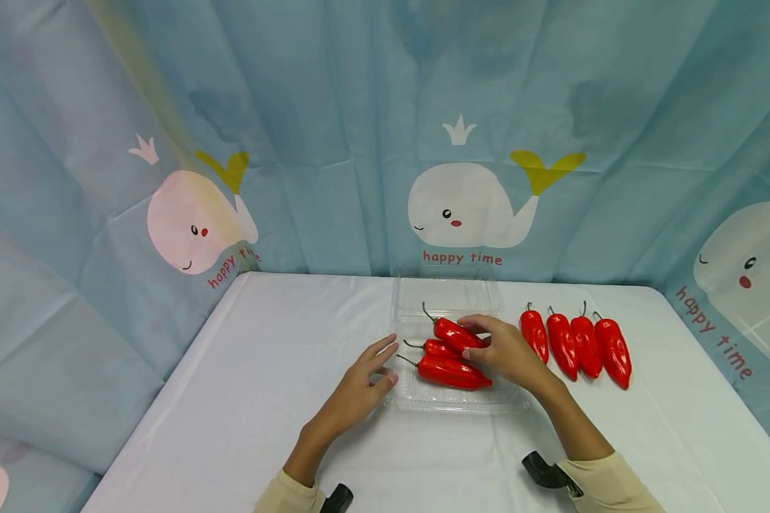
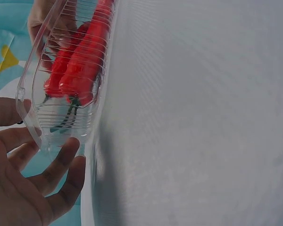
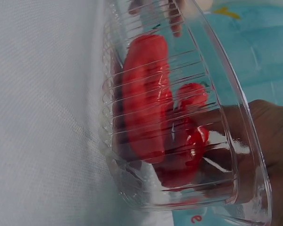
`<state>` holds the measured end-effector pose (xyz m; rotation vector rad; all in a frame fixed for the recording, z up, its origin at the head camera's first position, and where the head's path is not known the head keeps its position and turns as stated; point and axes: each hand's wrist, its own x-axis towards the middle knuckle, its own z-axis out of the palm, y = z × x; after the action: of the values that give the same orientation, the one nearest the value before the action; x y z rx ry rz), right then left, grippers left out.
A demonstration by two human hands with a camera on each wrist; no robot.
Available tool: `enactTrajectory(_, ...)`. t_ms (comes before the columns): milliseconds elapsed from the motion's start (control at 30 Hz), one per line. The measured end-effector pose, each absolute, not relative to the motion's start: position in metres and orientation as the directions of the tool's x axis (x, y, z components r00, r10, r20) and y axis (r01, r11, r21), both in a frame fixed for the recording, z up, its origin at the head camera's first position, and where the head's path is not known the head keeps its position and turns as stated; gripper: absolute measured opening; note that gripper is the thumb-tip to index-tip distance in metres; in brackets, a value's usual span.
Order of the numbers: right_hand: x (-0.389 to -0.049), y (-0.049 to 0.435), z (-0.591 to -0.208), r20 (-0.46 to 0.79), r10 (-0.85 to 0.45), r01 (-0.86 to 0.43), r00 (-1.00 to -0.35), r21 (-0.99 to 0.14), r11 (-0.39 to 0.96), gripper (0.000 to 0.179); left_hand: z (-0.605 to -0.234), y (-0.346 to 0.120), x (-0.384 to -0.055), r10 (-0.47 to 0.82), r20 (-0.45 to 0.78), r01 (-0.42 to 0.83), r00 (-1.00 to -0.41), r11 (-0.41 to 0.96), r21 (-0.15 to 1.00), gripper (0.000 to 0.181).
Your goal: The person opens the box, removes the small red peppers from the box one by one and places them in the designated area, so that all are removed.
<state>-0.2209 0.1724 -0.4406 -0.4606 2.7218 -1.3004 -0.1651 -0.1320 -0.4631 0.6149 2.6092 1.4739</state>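
Note:
A clear plastic clamshell box (image 1: 433,403) lies with its lid (image 1: 445,292) folded back. Two glossy red peppers with thin green stems are inside: the front pepper (image 1: 452,372) and a middle pepper (image 1: 439,348). My right hand (image 1: 510,350) is over the box's right part and pinches a third red pepper (image 1: 454,332) between thumb and fingers, stem toward the back left. My left hand (image 1: 358,390) is at the box's left end, its fingers (image 2: 61,165) spread and loosely bent by the clear wall. Whether they touch it I cannot tell.
To the right of the box several more red peppers (image 1: 563,345) lie side by side on the white tablecloth (image 1: 282,313). A blue curtain (image 1: 334,214) printed with whales hangs behind the table and along its sides.

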Motion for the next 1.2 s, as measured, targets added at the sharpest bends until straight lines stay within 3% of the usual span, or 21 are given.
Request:
enactTrajectory(433, -0.22, 0.171, -0.441, 0.031, -0.288, -0.205, -0.957, -0.776, 0.596, 0.058, -0.464, -0.131, -0.166, 0.376, 0.129, 0.308, -0.918, 0.467, 0.829, 0.056)
enactTrajectory(867, -0.216, 0.173, -0.44, 0.099, -0.262, -0.23, -0.96, -0.811, 0.538, 0.061, -0.461, -0.13, -0.164, 0.374, 0.119, 0.298, -0.92, 0.466, 0.833, 0.058)
enactTrajectory(1200, -0.208, 0.18, -0.427, 0.074, -0.236, -0.183, -0.969, -0.854, 0.486, 0.066, -0.464, -0.131, -0.165, 0.376, 0.124, 0.303, -0.918, 0.467, 0.831, 0.057)
